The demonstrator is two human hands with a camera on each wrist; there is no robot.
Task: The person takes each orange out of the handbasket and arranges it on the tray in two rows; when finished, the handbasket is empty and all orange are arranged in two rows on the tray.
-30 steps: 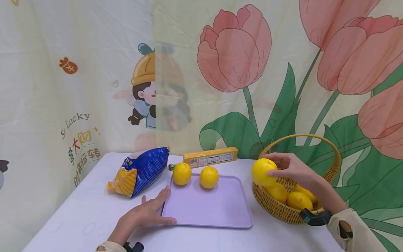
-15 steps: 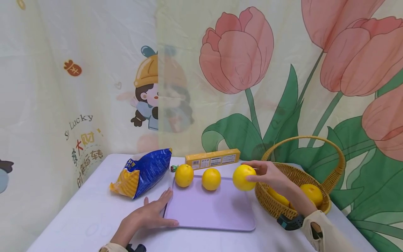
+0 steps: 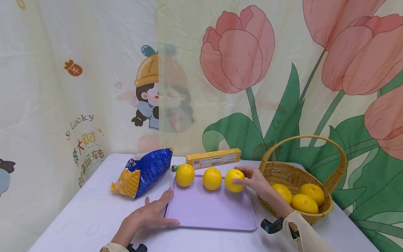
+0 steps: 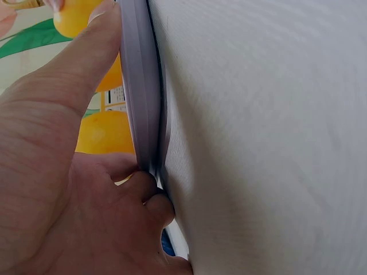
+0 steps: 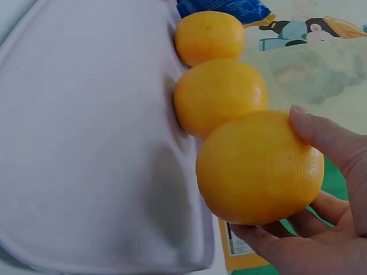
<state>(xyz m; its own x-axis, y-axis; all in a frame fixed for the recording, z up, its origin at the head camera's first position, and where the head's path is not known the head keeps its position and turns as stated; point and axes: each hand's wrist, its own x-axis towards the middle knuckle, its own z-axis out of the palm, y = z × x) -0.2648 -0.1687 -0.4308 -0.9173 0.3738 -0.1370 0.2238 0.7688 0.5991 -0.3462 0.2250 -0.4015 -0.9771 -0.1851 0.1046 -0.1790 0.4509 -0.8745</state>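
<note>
My right hand (image 3: 255,180) holds an orange (image 3: 234,180) between thumb and fingers at the back right corner of the lilac tray (image 3: 211,211). A shadow falls on the tray beside it in the right wrist view; whether the fruit touches the tray I cannot tell. Two more oranges sit in a row along the back edge, a middle one (image 3: 212,179) and a left one (image 3: 185,175). At the tray's front left, my left hand (image 3: 148,214) rests against the rim with fingers extended. Its thumb (image 4: 69,63) lies along the front rim in the left wrist view.
Right of the tray stands a handled wicker basket (image 3: 288,172) with several oranges (image 3: 304,203) inside. A blue and yellow bag (image 3: 148,173) lies at left. Behind the tray are a yellow box (image 3: 214,158) and a small wrapped piece (image 3: 175,168). A printed curtain (image 3: 236,115) hangs behind the table.
My right hand has carried the orange leftward and down from over the basket to the tray's back right corner. My left hand stays at the tray's rim.
</note>
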